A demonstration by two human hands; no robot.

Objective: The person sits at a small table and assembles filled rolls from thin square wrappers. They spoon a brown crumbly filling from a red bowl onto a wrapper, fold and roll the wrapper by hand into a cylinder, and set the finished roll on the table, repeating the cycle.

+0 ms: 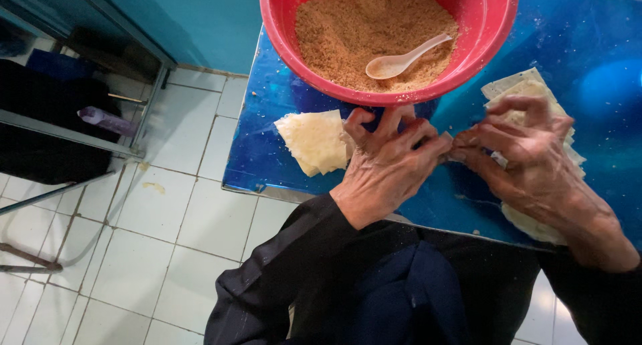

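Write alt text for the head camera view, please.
Two bare hands, left hand and right hand, meet fingertip to fingertip over a blue table, pinching something small. Stacks of pale dough sheets flank them, below a red bowl of brown crumbs with a spoon.

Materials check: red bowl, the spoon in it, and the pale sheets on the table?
Red bowl: likely plastic, smooth glossy wall with soft highlights. Spoon: looks like cream plastic or melamine, one moulded piece, matte. Pale sheets: seemingly thin dough wrappers, floury, limp, stacked with fanned edges. Blue table: shiny, possibly a plastic cover.
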